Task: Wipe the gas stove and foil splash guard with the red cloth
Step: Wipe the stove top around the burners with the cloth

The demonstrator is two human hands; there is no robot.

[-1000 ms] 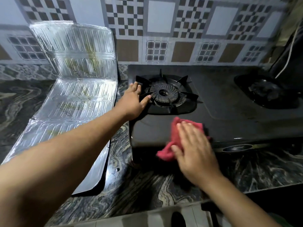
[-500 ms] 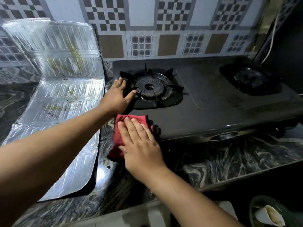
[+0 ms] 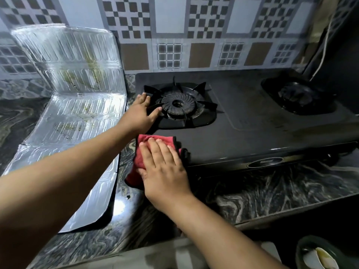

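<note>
The right hand (image 3: pixel 165 167) presses flat, fingers spread, on the red cloth (image 3: pixel 139 158) at the gas stove's (image 3: pixel 252 133) front-left corner. The left hand (image 3: pixel 139 115), open, rests beside the left burner (image 3: pixel 177 103). The foil splash guard (image 3: pixel 77 94) lies along the stove's left edge.

One head-worn wide-angle camera looked forward and steeply down from close above the surface (image 3: pixel 272 195). It faced the tiled wall (image 3: pixel 174 26), which bowed at the frame's edges. The stove (image 3: pixel 252 123) filled the middle right, and both forearms reached in from the bottom edge.
</note>
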